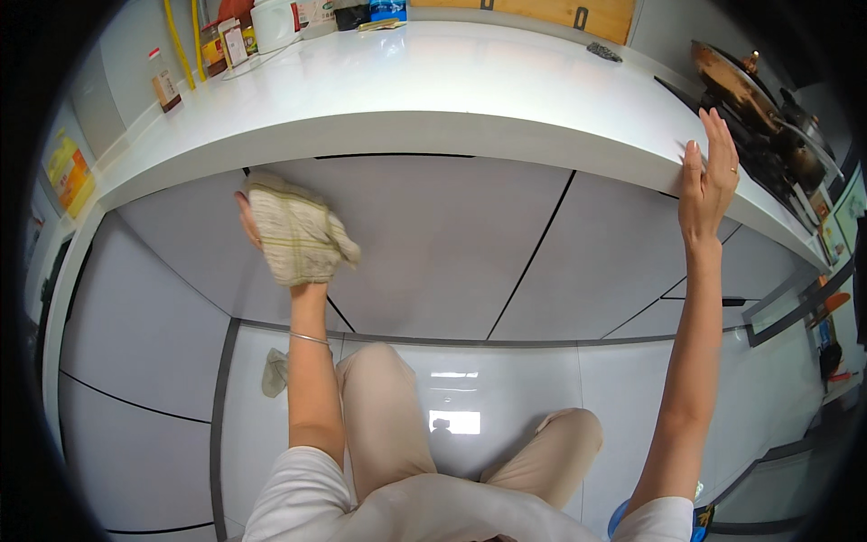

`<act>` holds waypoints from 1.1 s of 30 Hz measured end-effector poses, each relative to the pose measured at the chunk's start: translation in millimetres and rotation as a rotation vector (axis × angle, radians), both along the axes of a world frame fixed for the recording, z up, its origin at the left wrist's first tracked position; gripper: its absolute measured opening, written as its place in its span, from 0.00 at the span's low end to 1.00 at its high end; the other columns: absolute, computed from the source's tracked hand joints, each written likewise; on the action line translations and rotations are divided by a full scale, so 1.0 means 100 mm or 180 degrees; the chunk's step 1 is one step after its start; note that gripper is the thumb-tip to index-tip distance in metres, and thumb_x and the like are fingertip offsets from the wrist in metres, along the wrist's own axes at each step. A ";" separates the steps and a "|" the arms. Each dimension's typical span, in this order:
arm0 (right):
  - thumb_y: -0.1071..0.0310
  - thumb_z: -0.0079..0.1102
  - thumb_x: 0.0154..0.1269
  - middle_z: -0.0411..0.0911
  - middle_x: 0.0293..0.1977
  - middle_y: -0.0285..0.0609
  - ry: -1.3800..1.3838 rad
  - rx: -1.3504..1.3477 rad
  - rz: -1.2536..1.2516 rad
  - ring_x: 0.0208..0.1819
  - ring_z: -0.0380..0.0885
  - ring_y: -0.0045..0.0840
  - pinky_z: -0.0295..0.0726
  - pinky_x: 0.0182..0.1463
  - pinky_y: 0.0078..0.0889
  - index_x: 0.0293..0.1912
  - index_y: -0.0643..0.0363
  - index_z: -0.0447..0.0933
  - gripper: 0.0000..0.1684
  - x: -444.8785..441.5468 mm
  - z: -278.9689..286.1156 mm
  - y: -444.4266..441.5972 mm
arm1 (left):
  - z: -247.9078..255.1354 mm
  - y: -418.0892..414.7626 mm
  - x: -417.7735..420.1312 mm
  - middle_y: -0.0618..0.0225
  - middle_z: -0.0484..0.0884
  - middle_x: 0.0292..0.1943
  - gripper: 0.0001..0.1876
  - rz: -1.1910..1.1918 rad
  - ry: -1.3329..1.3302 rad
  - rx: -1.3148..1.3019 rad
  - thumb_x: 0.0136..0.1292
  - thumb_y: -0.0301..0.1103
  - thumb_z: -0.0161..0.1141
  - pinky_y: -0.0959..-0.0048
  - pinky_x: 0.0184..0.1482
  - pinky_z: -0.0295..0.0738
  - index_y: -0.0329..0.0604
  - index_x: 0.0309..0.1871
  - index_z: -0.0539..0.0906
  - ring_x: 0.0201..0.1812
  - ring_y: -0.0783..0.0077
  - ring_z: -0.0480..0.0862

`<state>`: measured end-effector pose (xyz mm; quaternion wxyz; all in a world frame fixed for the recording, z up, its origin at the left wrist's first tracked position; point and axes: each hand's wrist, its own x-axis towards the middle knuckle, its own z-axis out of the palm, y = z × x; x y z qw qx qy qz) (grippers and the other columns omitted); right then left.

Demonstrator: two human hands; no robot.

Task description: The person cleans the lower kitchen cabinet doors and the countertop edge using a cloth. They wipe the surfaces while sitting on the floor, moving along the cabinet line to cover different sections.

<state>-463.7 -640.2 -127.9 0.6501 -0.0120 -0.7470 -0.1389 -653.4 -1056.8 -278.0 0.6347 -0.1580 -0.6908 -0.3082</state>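
A beige checked cloth [294, 230] is draped over my left hand [248, 220], which holds it against the grey cabinet doors [433, 230] below the counter. Only some fingers show at the cloth's left side; the rest of the hand is hidden beneath it. On the right, my right hand [709, 186] rests at the front edge of the white countertop [447, 74]. Its fingers point up and nothing is in it. A thin bracelet [310, 337] circles my left wrist.
A gas stove with a copper-coloured pan [735, 78] stands at the right. Bottles, including a sauce bottle [164, 81], and jars line the back left. A metal scourer [603, 52] lies at the rear. Another cloth [275, 372] lies on the tiled floor [515, 379].
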 end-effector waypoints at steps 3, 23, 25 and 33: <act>0.55 0.43 0.69 0.78 0.53 0.44 0.0121 0.0002 0.0007 0.62 0.71 0.36 0.64 0.65 0.39 0.57 0.56 0.76 0.24 -0.08 -0.05 0.02 | 0.13 0.02 0.04 0.60 0.60 0.69 0.33 0.0509 -0.4121 -0.1883 0.68 0.54 0.47 0.62 0.69 0.57 0.45 0.70 0.59 0.68 0.63 0.60; 0.50 0.38 0.71 0.84 0.43 0.40 0.0254 -0.0410 0.0154 0.43 0.84 0.30 0.81 0.45 0.27 0.56 0.53 0.78 0.27 -0.12 -0.11 -0.02 | -0.20 1.88 0.86 0.71 0.71 0.60 0.26 -0.1107 -0.0135 -0.0474 0.63 0.56 0.51 0.65 0.59 0.70 0.57 0.61 0.69 0.58 0.70 0.72; 0.49 0.37 0.71 0.84 0.43 0.40 0.0263 -0.0398 0.0144 0.43 0.84 0.30 0.81 0.44 0.27 0.56 0.53 0.78 0.28 -0.12 -0.10 -0.03 | -0.21 1.60 0.84 0.71 0.70 0.60 0.25 -0.1461 -0.0357 -0.0165 0.63 0.53 0.52 0.66 0.59 0.70 0.55 0.61 0.67 0.58 0.71 0.72; 0.49 0.39 0.71 0.84 0.42 0.40 0.0330 -0.0329 0.0187 0.42 0.84 0.30 0.81 0.43 0.27 0.55 0.54 0.78 0.27 -0.13 -0.11 0.00 | -0.20 0.56 0.76 0.66 0.69 0.56 0.23 -0.3218 -0.1571 0.2150 0.67 0.37 0.54 0.69 0.60 0.69 0.46 0.61 0.60 0.57 0.73 0.71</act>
